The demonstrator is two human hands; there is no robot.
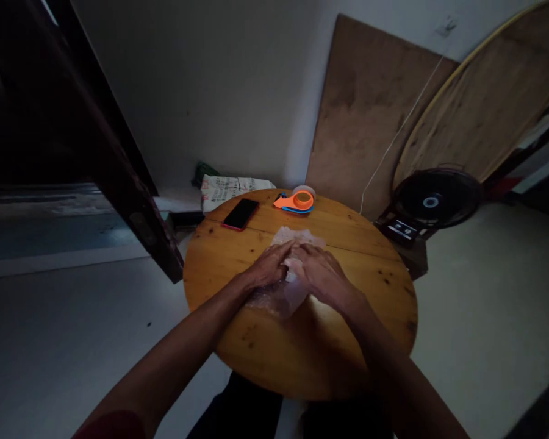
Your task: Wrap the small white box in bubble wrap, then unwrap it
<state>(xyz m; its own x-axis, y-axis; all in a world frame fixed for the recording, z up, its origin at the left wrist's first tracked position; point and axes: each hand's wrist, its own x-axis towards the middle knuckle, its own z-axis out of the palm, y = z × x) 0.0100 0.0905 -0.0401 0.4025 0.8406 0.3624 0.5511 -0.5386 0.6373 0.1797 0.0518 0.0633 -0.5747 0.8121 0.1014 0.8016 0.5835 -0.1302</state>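
A sheet of clear bubble wrap (279, 297) lies in the middle of a round wooden table (256, 347). Both my hands press down on it side by side. My left hand (271, 266) lies flat with its fingers stretched forward over the wrap. My right hand (319, 271) rests next to it, fingers also laid flat, touching the left hand. Something pale shows between the two hands, but I cannot make out what it is. The wrap sticks out past my fingertips and back under my left wrist.
An orange and blue tape dispenser (297, 201) and a dark phone with a red edge (240, 214) lie at the table's far side. A black fan (434, 198) stands to the right. Boards (370, 110) lean on the wall. A printed sack (229, 186) lies behind the table.
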